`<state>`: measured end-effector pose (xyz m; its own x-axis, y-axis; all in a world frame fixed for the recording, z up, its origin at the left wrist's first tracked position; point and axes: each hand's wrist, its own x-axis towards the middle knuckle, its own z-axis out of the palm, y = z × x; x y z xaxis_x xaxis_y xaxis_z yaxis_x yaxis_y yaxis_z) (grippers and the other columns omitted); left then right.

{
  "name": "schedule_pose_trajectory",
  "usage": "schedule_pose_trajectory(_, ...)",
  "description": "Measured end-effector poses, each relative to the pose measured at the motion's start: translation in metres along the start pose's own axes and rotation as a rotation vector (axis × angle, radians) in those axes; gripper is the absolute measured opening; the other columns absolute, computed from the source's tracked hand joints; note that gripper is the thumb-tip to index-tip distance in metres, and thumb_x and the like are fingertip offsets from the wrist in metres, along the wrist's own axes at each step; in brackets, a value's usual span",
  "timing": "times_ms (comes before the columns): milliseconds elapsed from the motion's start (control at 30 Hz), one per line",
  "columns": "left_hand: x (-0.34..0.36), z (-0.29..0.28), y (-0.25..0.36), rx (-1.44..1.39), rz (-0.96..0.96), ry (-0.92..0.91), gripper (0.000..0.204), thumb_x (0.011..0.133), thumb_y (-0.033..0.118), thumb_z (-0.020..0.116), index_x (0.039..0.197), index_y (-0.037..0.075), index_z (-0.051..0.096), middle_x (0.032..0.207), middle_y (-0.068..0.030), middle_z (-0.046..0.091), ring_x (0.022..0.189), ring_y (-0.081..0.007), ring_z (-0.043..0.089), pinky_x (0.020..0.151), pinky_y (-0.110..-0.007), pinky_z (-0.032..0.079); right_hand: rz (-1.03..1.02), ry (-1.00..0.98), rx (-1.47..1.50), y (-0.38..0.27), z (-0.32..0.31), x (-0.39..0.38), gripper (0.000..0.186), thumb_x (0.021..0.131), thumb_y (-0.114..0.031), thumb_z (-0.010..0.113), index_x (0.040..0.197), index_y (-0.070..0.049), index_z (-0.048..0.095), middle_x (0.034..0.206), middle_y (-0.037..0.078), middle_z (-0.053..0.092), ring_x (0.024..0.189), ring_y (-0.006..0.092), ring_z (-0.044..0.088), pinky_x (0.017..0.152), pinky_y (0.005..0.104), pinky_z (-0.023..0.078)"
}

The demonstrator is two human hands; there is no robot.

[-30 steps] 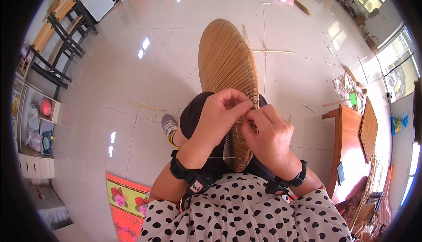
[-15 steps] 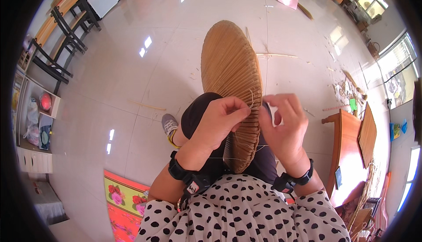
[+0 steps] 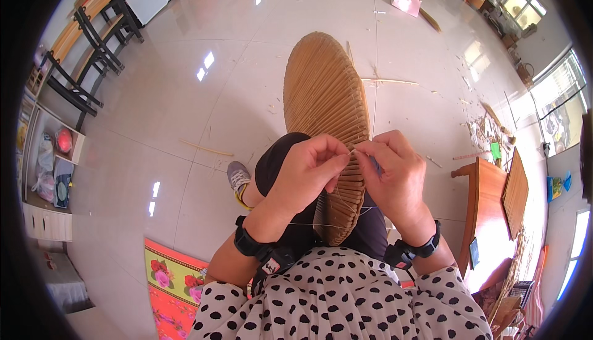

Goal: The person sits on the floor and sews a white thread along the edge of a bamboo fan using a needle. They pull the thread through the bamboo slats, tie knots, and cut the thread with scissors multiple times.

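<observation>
A round tan disc of ribbed plant stems [image 3: 321,87], with a stitched rim, stands on edge between my dark-clad knees [image 3: 272,161]. My left hand [image 3: 309,173] pinches a pale, thin cord at the disc's right-side rim, index finger and thumb close together. Opposite it, my right hand [image 3: 392,173] has thumb and forefinger pinched on the same cord, almost touching the left fingertips. Loose cord [image 3: 324,224] trails across the lower part of the disc. Where the fingertips meet, the cord's exact path is too small to make out.
Stalk scraps [image 3: 389,80] litter the tiled floor. A wooden table with a leaning board [image 3: 482,204] stands at right. A flowered mat [image 3: 167,278] lies lower left. Black-framed chairs [image 3: 92,50] and a shelf cabinet [image 3: 58,167] line the left side. A pink object [image 3: 406,1] lies farther off.
My right hand pulled away rightward from the rim half a second ago and is now back at it, pinching beside my left hand. The view has shifted slightly.
</observation>
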<state>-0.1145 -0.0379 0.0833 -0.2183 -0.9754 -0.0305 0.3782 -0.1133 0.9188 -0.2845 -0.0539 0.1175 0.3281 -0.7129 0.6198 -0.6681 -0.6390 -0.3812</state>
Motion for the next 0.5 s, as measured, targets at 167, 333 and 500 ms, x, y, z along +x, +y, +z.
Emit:
schedule_pose_trajectory(167, -0.003, 0.004, 0.0, 0.299, 0.066, 0.068, 0.004, 0.09, 0.0, 0.059, 0.093, -0.001, 0.061, 0.073, -0.0005, 0.06, 0.058, -0.005, 0.051, 0.052, -0.02, 0.041, -0.018, 0.012, -0.024, 0.0, -0.001, 0.004, 0.01, 0.073, -0.004, 0.074, 0.079, -0.009, 0.068, 0.078, 0.002, 0.058, 0.06, 0.0216, 0.061, 0.051, 0.0319, 0.05)
schedule_pose_trajectory(333, -0.003, -0.001, -0.005, 0.44, 0.18, 0.012, 0.005, 0.089, -0.002, 0.059, 0.093, -0.001, 0.061, 0.073, -0.0007, 0.061, 0.058, -0.0042, 0.051, 0.053, -0.021, 0.04, -0.056, 0.023, -0.049, 0.002, 0.0, 0.003, 0.011, 0.072, -0.003, 0.074, 0.078, -0.009, 0.067, 0.078, 0.002, 0.058, 0.06, 0.0216, 0.061, 0.051, 0.0316, 0.049)
schedule_pose_trajectory(500, -0.005, -0.001, 0.004, 0.355, 0.127, 0.014, 0.005, 0.091, -0.001, 0.058, 0.094, 0.0, 0.062, 0.072, 0.0025, 0.057, 0.053, -0.0038, 0.048, 0.049, -0.019, 0.038, 0.023, 0.007, 0.035, 0.005, -0.001, 0.002, 0.011, 0.072, -0.002, 0.074, 0.079, -0.009, 0.069, 0.078, 0.003, 0.059, 0.06, 0.0216, 0.062, 0.051, 0.0316, 0.05)
